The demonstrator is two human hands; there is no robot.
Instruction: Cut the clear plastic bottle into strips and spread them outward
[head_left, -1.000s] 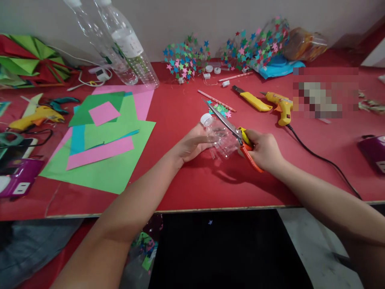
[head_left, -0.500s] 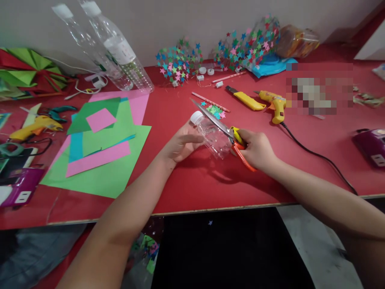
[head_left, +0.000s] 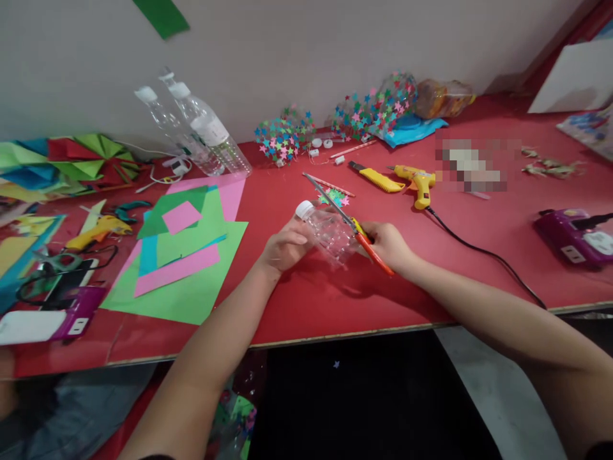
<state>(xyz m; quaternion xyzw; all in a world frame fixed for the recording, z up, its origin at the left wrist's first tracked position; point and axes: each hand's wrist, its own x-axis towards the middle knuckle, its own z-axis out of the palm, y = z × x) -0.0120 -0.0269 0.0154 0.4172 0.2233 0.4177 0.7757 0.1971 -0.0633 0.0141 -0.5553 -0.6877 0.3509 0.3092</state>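
Observation:
My left hand (head_left: 282,246) grips a small clear plastic bottle (head_left: 327,230) with a white cap, held tilted just above the red table (head_left: 297,300). My right hand (head_left: 389,245) is closed on the orange and yellow handles of a pair of scissors (head_left: 352,225). The long blades cross over the bottle and point up and to the left. Small paper stars (head_left: 335,197) lie just beyond the bottle.
Sheets of green, pink and blue paper (head_left: 182,255) lie left. Two tall clear bottles (head_left: 201,134) lean on the wall. A yellow utility knife (head_left: 376,179), a corded glue gun (head_left: 420,185), star-covered bottles (head_left: 373,112) and a purple power strip (head_left: 575,236) sit right.
The camera has tilted up and pulled back, so more wall and table show. Both hands stay on the bottle and scissors, which have shifted only a little.

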